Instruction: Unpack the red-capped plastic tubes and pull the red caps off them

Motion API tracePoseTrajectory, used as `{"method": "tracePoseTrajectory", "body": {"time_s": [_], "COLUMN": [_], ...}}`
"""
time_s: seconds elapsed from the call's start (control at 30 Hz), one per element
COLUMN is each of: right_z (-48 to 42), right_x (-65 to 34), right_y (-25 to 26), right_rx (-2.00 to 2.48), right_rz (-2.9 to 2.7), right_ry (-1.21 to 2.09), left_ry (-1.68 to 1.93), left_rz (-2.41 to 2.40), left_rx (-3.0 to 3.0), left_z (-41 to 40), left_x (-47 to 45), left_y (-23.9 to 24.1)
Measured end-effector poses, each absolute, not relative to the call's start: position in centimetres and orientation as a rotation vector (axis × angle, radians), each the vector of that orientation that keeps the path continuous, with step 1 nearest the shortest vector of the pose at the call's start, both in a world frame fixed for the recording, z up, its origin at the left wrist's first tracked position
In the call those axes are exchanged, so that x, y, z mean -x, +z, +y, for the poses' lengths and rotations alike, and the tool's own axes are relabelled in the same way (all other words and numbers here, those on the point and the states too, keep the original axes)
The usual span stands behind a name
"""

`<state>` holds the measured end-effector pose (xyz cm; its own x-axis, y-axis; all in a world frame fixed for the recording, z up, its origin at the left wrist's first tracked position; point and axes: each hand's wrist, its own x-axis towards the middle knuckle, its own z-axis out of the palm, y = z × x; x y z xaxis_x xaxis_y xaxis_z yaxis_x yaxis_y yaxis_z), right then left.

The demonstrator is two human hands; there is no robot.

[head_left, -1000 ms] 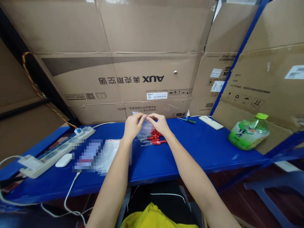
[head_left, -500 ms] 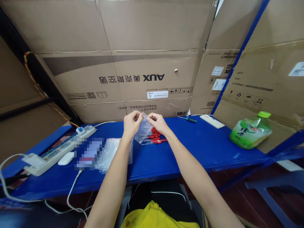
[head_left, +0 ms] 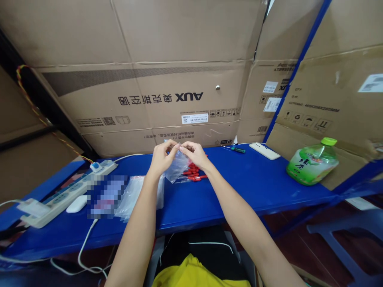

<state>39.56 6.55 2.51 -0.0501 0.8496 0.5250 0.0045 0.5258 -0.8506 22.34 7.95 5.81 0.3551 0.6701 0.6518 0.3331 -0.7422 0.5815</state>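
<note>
A yellow top (head_left: 196, 275) and black bottoms (head_left: 206, 234), perhaps shorts, with thin white piping (head_left: 209, 242); bare forearms (head_left: 142, 215).

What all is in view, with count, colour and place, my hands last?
table: one, blue, across middle
cardboard panels: several, brown, behind table
bottle: one, green, table's right end
slab: one, white, back right
screwdriver: one, green, left of slab
held bag: one, clear, above table
red pieces: several, red, right of held bag
loose bags: several, clear, left of centre
blurred item: one, bluish, beside loose bags
power strip: one, white, table's left end
small case: one, white, near power strip
cables: several, white, left
twisted wire: one, yellow and red, upper left
stool: one, blue, lower right
top: one, yellow, bottom centre
left hand: one, bare, pinching held bag
right hand: one, bare, pinching held bag
</note>
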Motion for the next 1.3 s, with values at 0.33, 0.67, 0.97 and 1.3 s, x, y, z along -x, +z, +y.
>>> {"method": "tracePoseTrajectory", "body": {"time_s": [0.33,0.67,0.97,1.3], "right_z": [6.0,4.0,3.4,3.9], "right_x": [-37.5,-34.8,-32.7,-32.6], "right_y": [2.8,3.0,1.2,0.6], "right_rx": [0.733,0.581,0.801,1.021], "right_rz": [-1.480,-1.599,-1.792,-1.856], "right_ry": [0.978,1.296,1.132,0.607], "left_ry": [1.538,1.530,1.274,0.931], "left_rz": [1.236,1.623,2.008,2.416], "left_rx": [-2.161,-2.049,-1.909,-1.760], "left_z": [6.0,2.7,1.7,1.3], "left_x": [-20.2,-15.7,-12.7,-12.0], "left_y": [6.8,5.7,2.6,1.8]}}
